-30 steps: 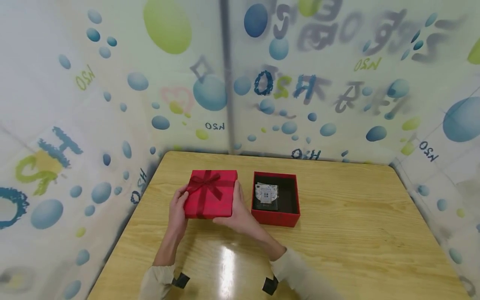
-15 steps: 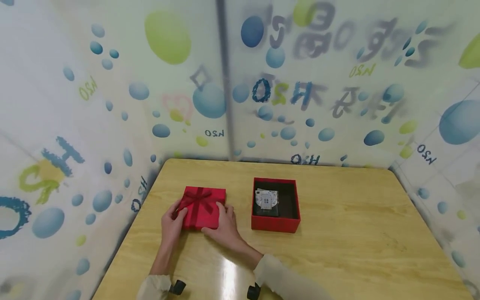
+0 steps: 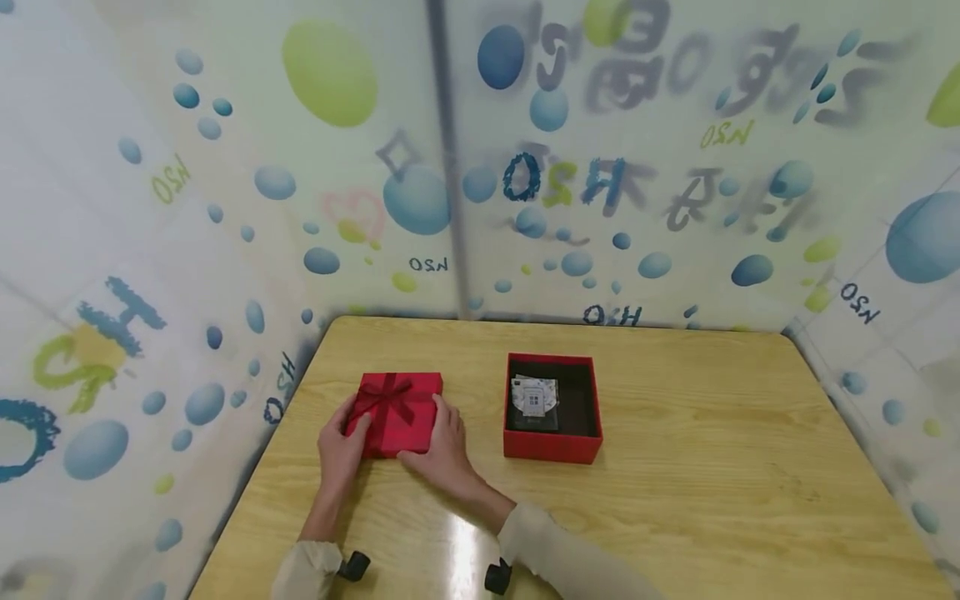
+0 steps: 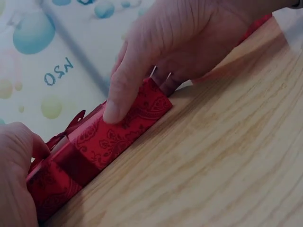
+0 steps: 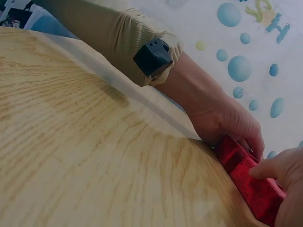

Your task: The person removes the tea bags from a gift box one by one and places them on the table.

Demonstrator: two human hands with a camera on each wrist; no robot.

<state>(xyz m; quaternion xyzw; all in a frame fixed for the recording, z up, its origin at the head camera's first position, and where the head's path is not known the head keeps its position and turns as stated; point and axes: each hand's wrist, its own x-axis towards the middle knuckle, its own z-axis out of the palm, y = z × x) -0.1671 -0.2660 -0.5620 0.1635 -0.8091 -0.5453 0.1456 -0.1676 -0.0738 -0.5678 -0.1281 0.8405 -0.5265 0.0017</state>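
The left hand's grip (image 3: 341, 447) pinches the near-left corner of a red lid (image 3: 409, 429), thumb over the edge and fingers at the left side. The right hand's grip (image 3: 446, 447) holds the near-right corner, its thumb pressed to the front side and its fingers bent round the right side. Just behind each grip, towards the person, come a pale sleeve (image 3: 573, 554) and a small black device (image 3: 354, 567) at the cuff.

Between the two grips the lid lies flat on the wooden surface (image 3: 712, 467), top face up, front side facing the person. It looks close to square, so no clear long axis can be told. A dark red ribbon bow (image 3: 390, 398) is on top, beyond the left thumb; one band runs near to far, another across. The wrist views show a paisley-like pattern on the lid's front side.

To the right of the right grip, apart from it, an open red box (image 3: 552, 447) stands upright, mouth up, its inside black. Printed packets (image 3: 533, 402) lie in its left part, over something dark; their writing is too small to read. Well beyond both grips rises a pale wall (image 3: 360, 167) with blue and green bubbles and mirrored lettering.
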